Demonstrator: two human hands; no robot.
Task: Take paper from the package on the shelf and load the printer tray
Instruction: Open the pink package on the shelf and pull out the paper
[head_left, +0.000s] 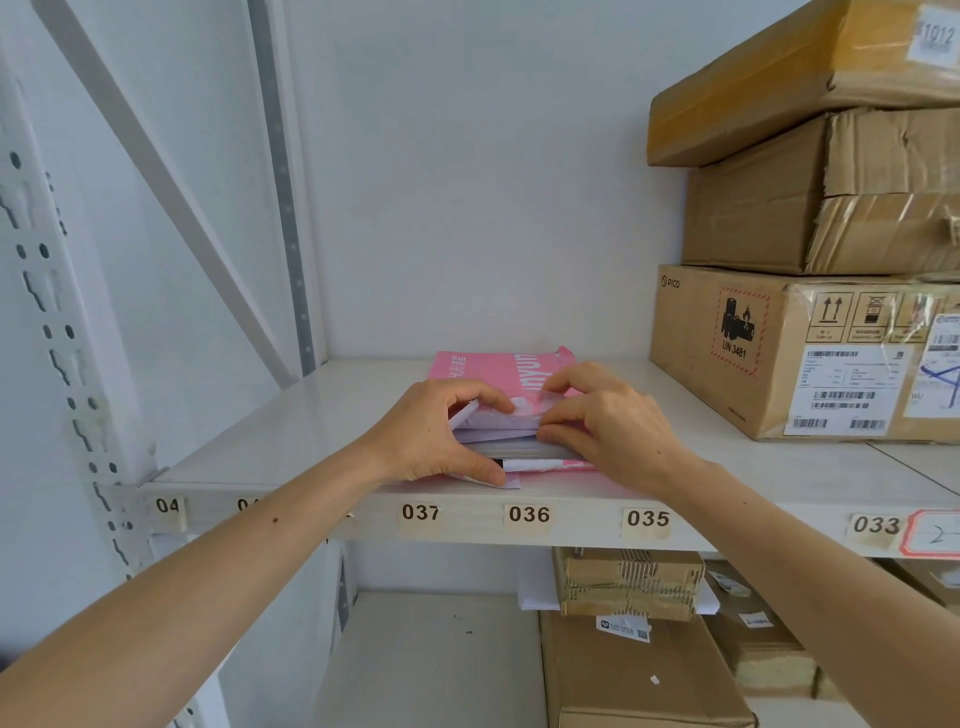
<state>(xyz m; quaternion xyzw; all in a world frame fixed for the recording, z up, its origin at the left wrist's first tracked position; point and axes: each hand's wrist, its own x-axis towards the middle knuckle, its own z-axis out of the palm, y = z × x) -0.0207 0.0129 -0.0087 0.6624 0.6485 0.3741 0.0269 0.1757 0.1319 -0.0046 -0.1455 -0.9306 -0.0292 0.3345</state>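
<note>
Both hands are in at the pink paper package, lying flat near the front edge of the white shelf, above labels 037 and 036. Left hand curls round the package's torn open end, thumb below, fingers over the wrapper flap. Right hand pinches the white paper stack there. Cardboard boxes stacked well to the right

My hands cover the pink paper package's open end, so I can't see how the sheets are gripped. The cardboard boxes run off the right edge. One shelf label hides behind my forearm.
</note>
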